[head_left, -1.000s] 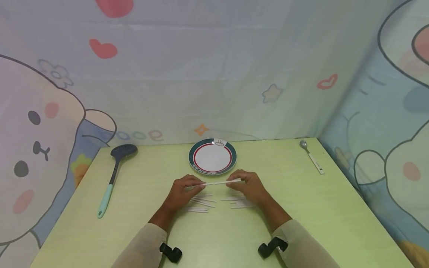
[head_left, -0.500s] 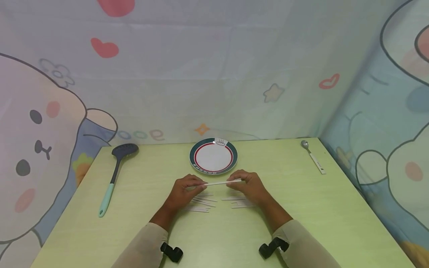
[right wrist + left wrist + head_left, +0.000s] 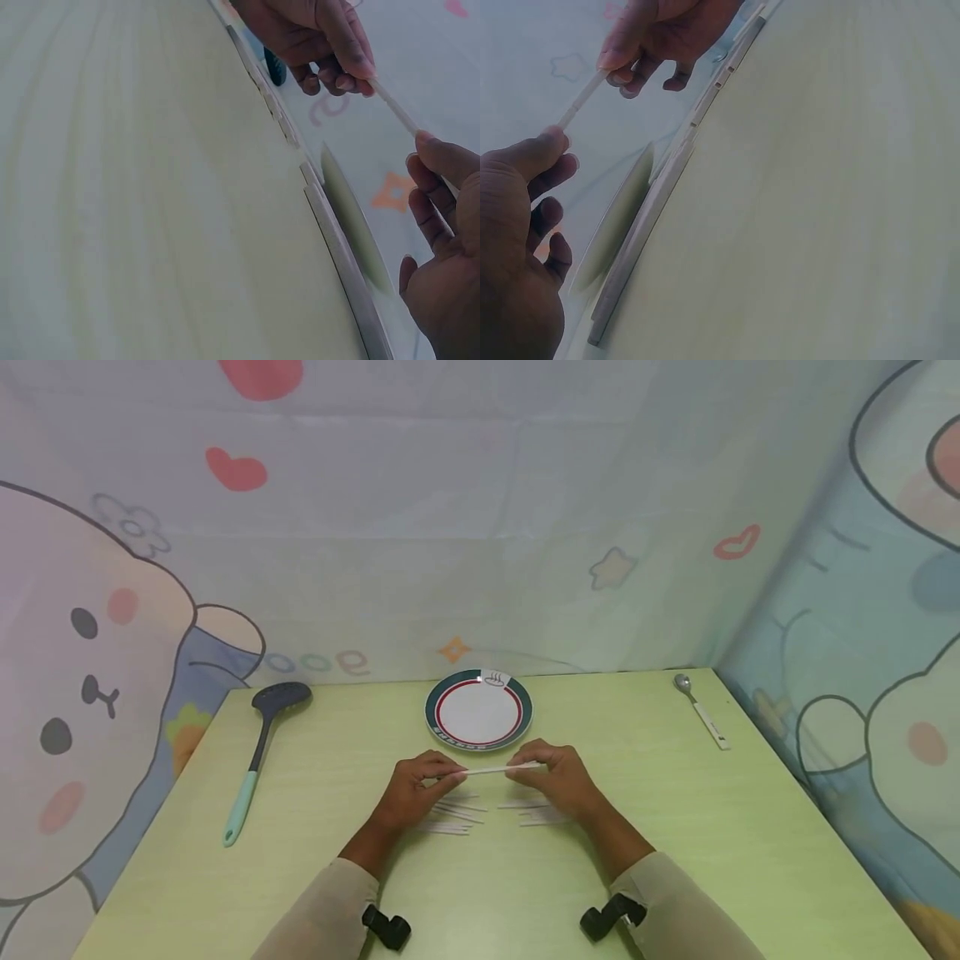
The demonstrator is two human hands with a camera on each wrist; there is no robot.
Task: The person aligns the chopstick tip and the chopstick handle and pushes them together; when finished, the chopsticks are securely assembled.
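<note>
holding a thin white stick [image 3: 487, 770] between two hands

pinching it at one end with the fingers of the left hand [image 3: 412, 787], and toward the other end with the fingers of the right hand [image 3: 557, 781]. held above the middle of the surface [image 3: 480, 893], just on the near side of the plate [image 3: 478, 714]; in the left wrist view, marked partway along by a faint line.

beneath the hands, on the surface, more white sticks in two groups: left sticks [image 3: 457, 813] and right sticks [image 3: 542, 815], both partly hidden.

farther out, at the middle of the far edge, the green-rimmed plate. near the left edge, head toward the far left corner, a slotted ladle [image 3: 259, 739]. near the far right corner, a spoon [image 3: 701, 714]. behind the far edge, a printed backdrop [image 3: 450, 527].
</note>
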